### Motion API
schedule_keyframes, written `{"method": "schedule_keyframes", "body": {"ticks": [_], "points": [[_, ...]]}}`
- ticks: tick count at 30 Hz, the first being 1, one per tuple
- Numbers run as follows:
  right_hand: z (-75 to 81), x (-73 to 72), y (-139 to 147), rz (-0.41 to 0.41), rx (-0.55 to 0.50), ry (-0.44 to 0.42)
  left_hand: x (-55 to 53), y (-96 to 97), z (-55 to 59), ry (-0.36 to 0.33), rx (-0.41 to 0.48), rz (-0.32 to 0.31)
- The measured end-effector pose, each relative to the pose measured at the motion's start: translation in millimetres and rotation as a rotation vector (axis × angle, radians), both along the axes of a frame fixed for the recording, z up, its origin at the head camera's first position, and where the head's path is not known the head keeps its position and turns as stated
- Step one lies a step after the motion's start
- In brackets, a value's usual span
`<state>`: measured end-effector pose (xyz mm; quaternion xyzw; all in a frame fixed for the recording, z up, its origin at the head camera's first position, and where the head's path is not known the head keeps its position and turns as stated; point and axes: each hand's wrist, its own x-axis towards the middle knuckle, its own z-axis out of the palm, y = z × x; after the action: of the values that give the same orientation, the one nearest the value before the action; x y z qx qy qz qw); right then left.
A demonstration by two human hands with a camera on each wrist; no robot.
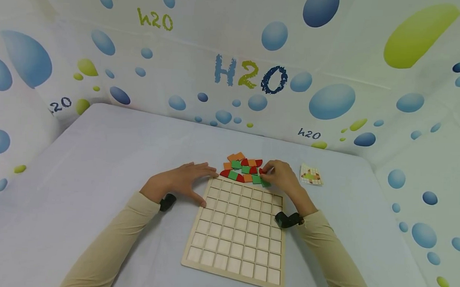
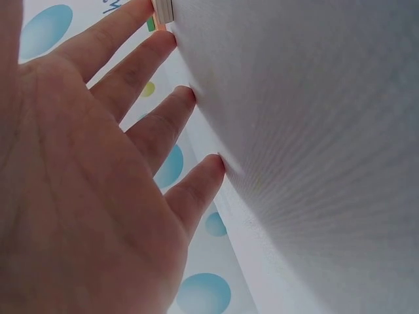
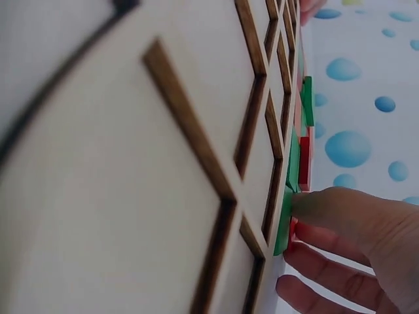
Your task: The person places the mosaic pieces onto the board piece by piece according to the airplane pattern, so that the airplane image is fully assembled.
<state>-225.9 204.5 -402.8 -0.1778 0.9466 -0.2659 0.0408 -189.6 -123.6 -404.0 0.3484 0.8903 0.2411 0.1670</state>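
1. Right grip (image 1: 281, 175), right of centre: narrow, thumb and fingers curled in on a red piece (image 1: 261, 171). The right wrist view shows the thumb over a green piece (image 3: 285, 219); whether anything is lifted cannot be told. The close pinch presumably suits small, flat pieces lying near one another.
2. Left grip (image 1: 184, 178), left of centre: wide, fingers spread, holding nothing. Thumb rests at the left edge of the grid board (image 1: 237, 236), index fingertip by its upper left corner; the left wrist view has other fingertips touching the counter (image 1: 110, 155). Likely reason: steadying the board.
3. Grid board lies flat in the lower middle of the frame, slightly turned. Its position in front of the person probably keeps every cell within reach.
4. Coloured pieces (image 1: 248, 170) in red, green and orange cluster just beyond the board's upper edge, some overlapping. Handy for both hands, by my judgement.
5. Picture card (image 1: 311, 175) lies right of the cluster, apart from it, its coloured design face up; probably placed for viewing.
6. Patterned sheet (image 1: 196, 43) hangs behind, filling the upper frame.
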Motion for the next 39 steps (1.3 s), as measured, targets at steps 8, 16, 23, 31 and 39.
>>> {"method": "schedule_keyframes", "body": {"ticks": [8, 16, 23, 31, 39], "points": [[0.4, -1.4, 4.9, 0.056, 0.006, 0.004, 0.6, 0.8, 1.3, -0.008, -0.001, 0.0], [4.1, 2.6, 8.7, 0.051, 0.01, 0.0, 0.8, 0.4, 1.4, -0.027, 0.003, 0.005], [8.9, 7.5, 12.0, 0.053, -0.013, 0.022, 0.0, -0.5, 3.5, -0.03, 0.013, 0.006], [13.1, 15.7, 14.2, 0.022, -0.054, -0.031, -1.7, 0.8, 5.6, -0.031, 0.017, 0.0], [12.3, 25.7, 21.3, 0.008, -0.066, -0.038, -3.3, 2.2, 6.0, -0.032, 0.023, -0.007]]}}
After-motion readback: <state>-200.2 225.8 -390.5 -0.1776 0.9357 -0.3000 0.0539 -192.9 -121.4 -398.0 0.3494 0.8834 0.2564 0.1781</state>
